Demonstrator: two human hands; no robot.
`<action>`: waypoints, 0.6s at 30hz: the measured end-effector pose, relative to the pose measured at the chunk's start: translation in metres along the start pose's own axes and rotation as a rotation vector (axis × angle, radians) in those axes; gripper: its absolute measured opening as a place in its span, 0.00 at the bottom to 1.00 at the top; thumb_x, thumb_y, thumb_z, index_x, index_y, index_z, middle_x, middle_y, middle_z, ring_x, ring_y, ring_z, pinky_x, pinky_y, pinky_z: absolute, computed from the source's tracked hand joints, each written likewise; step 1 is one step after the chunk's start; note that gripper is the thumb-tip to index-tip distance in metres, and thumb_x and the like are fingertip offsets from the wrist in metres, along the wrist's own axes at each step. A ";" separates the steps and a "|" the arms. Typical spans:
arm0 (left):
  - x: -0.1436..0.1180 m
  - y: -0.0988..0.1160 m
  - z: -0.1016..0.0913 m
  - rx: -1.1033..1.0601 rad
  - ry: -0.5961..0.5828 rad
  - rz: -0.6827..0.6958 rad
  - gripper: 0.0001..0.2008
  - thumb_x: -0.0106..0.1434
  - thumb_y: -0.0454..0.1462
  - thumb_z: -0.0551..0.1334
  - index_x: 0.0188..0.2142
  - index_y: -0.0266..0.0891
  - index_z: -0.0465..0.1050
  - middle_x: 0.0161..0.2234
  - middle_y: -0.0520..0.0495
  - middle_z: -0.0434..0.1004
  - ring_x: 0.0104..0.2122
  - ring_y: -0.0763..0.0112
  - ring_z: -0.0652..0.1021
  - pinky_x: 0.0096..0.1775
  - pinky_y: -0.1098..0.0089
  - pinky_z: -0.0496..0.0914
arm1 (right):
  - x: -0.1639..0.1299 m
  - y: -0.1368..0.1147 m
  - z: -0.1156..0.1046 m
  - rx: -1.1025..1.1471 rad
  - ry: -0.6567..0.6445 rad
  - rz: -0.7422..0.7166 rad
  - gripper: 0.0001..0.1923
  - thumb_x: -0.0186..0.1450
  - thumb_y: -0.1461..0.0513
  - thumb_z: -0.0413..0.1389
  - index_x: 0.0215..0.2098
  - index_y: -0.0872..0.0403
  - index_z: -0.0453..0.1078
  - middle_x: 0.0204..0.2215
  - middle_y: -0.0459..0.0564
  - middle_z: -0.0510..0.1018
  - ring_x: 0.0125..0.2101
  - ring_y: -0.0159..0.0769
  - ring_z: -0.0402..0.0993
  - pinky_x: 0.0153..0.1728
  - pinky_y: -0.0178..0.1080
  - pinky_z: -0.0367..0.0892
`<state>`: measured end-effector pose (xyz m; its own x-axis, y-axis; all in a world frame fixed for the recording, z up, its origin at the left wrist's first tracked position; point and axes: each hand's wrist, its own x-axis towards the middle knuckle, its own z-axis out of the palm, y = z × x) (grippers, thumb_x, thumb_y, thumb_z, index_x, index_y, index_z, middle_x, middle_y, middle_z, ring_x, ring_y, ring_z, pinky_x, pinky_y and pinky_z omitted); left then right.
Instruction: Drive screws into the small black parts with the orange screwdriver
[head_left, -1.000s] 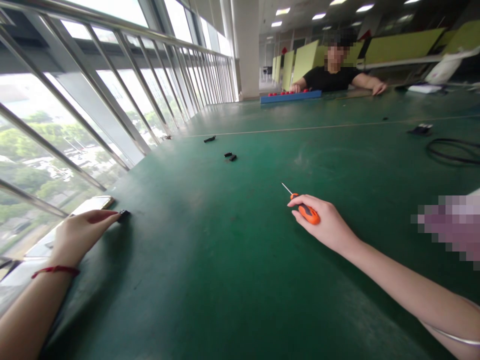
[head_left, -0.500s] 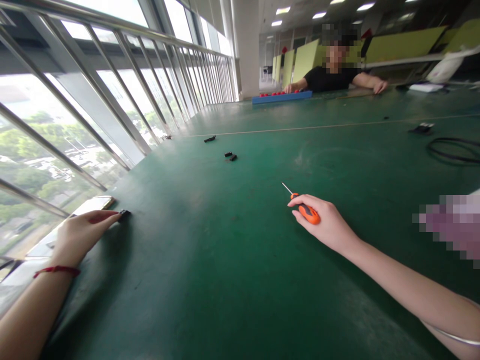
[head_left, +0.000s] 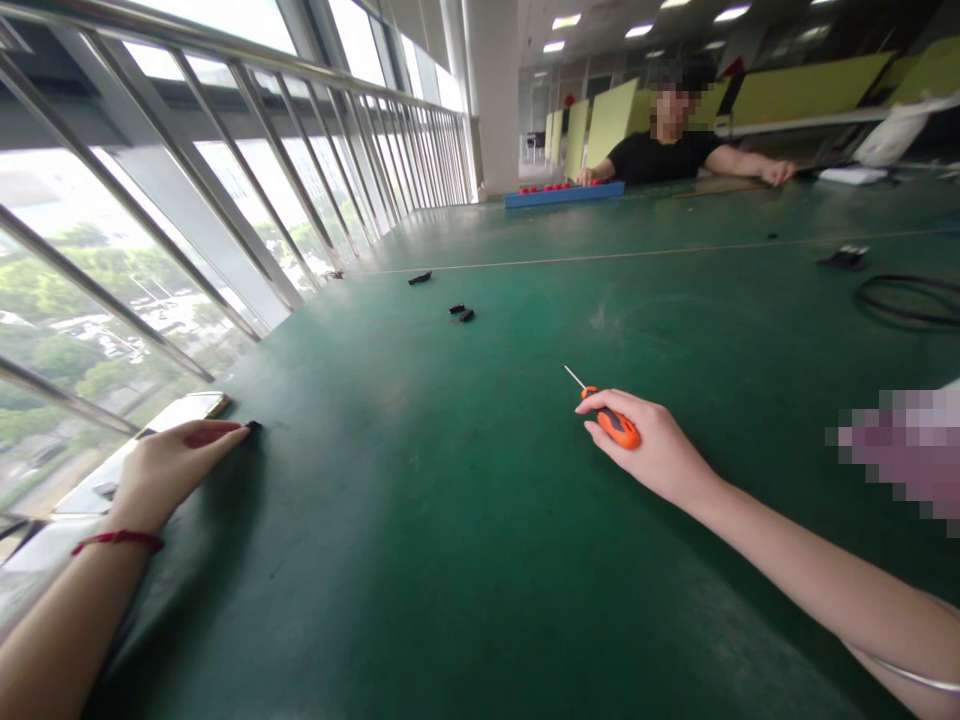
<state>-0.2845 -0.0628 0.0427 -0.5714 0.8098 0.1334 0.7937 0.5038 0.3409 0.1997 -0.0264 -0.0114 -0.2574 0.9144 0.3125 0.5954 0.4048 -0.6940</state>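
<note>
My left hand (head_left: 174, 462) is at the left side of the green table (head_left: 420, 560), its fingertips pinched on a small black piece (head_left: 254, 427) that they mostly cover. I cannot make out the piece's exact kind. On the right, my right hand (head_left: 645, 440) rests on the tabletop, closed around the orange and dark grey handle of a screwdriver (head_left: 619, 429). The screwdriver's thin metal shaft points forward and to the left, away from me. Between the hands and farther off lie small black pieces (head_left: 466, 315), with another black piece (head_left: 420, 278) beyond them.
A phone-like flat object (head_left: 202, 403) lies by the metal railing (head_left: 289, 210) on the left. Across the table sits a person in a black shirt (head_left: 664, 157), near a blue tray (head_left: 564, 195) with red items. A black cable (head_left: 907, 300) lies coiled at the right.
My left hand has shifted slightly to the right and covers more of the black piece. My right hand and the screwdriver stay put. The person opposite has moved an arm outward.
</note>
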 end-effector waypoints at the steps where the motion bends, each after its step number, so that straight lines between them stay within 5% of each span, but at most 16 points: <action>1: -0.001 0.000 0.001 0.008 0.021 0.005 0.14 0.52 0.51 0.60 0.31 0.46 0.73 0.22 0.60 0.74 0.34 0.65 0.73 0.33 0.74 0.61 | 0.000 0.000 0.000 -0.002 0.001 -0.001 0.07 0.59 0.63 0.53 0.36 0.52 0.70 0.39 0.49 0.77 0.38 0.40 0.74 0.43 0.45 0.66; 4: -0.006 0.008 0.005 0.012 0.062 0.047 0.15 0.53 0.52 0.60 0.31 0.46 0.73 0.22 0.60 0.74 0.34 0.64 0.74 0.34 0.72 0.63 | 0.000 0.001 0.001 -0.001 0.010 -0.005 0.07 0.59 0.63 0.53 0.36 0.52 0.70 0.39 0.49 0.77 0.38 0.40 0.74 0.42 0.45 0.66; 7: -0.019 0.041 0.016 -0.118 0.050 0.126 0.15 0.52 0.50 0.62 0.33 0.43 0.73 0.27 0.57 0.78 0.36 0.64 0.76 0.37 0.70 0.67 | -0.001 0.000 0.002 0.009 0.036 -0.017 0.06 0.60 0.62 0.54 0.36 0.52 0.70 0.38 0.49 0.77 0.38 0.39 0.74 0.42 0.44 0.67; 13: -0.068 0.169 0.060 -0.436 -0.255 0.581 0.12 0.54 0.43 0.64 0.34 0.38 0.76 0.31 0.48 0.80 0.31 0.66 0.78 0.36 0.68 0.72 | -0.003 -0.008 0.000 0.050 0.119 -0.092 0.09 0.62 0.58 0.54 0.39 0.51 0.72 0.39 0.48 0.78 0.39 0.37 0.75 0.41 0.40 0.68; 18: -0.090 0.256 0.099 -0.513 -0.234 0.953 0.05 0.56 0.35 0.62 0.33 0.38 0.76 0.33 0.48 0.78 0.31 0.71 0.77 0.35 0.71 0.72 | -0.006 -0.010 -0.003 0.092 0.314 -0.117 0.07 0.60 0.62 0.56 0.38 0.53 0.67 0.32 0.48 0.77 0.31 0.33 0.75 0.32 0.35 0.69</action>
<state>-0.0093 0.0236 0.0262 0.3240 0.8638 0.3859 0.6755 -0.4968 0.5448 0.1979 -0.0355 -0.0046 -0.0644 0.8208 0.5676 0.5012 0.5184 -0.6928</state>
